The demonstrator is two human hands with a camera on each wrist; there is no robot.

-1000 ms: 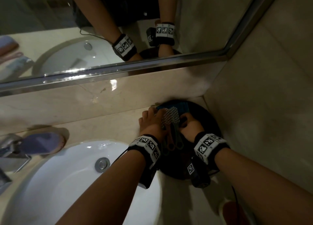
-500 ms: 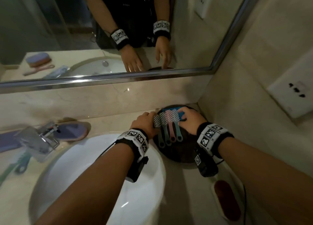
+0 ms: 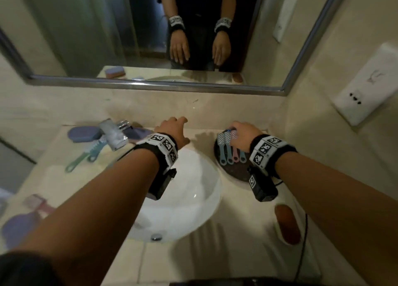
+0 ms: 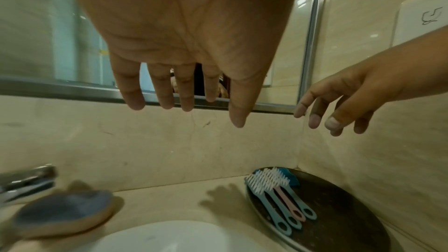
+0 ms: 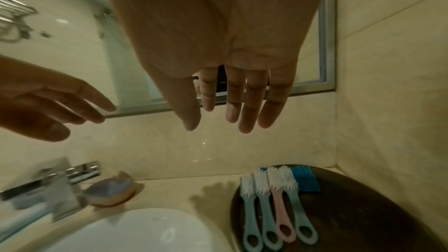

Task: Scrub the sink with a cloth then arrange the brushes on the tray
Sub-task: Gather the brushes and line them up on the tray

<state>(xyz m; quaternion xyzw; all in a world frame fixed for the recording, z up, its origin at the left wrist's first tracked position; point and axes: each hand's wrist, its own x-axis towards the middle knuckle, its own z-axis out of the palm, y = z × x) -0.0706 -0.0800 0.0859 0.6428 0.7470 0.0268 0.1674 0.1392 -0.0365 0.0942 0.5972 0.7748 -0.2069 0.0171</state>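
Looking down at a beige bathroom counter, read from left to right. At far left, a purple sponge point(image 3: 83, 134) beside a chrome faucet point(image 3: 113, 134), with two green brushes point(image 3: 86, 155) lying loose on the counter just below it. Nearer the lower left edge, a blurred pink-handled brush point(image 3: 37, 202), too smeared to describe further. In the centre, the white sink point(image 3: 193, 190), no cloth seen in or near it. Above its back rim, the left hand point(image 4: 184, 32), lifted off the brushes since half a second ago, fingers straight and spread, holding nothing. Further right, in the corner against the wall, the round dark tray point(image 5: 358, 217) with four brushes point(image 5: 274, 206) side by side, three teal and one pink, bristles toward the wall, handles toward the viewer, and a blue item point(image 5: 304, 179) behind the bristles. Above the tray, the right hand point(image 5: 218, 26), also raised clear since half a second ago, fingers relaxed and extended, gripping nothing, no contact with the brushes. At right foreground, a reddish oval object point(image 3: 287, 225) on the counter. Likely meaning: that row of four looks settled and released, while the loose brushes at the left still wait off the tray, so arranging seems unfinished.
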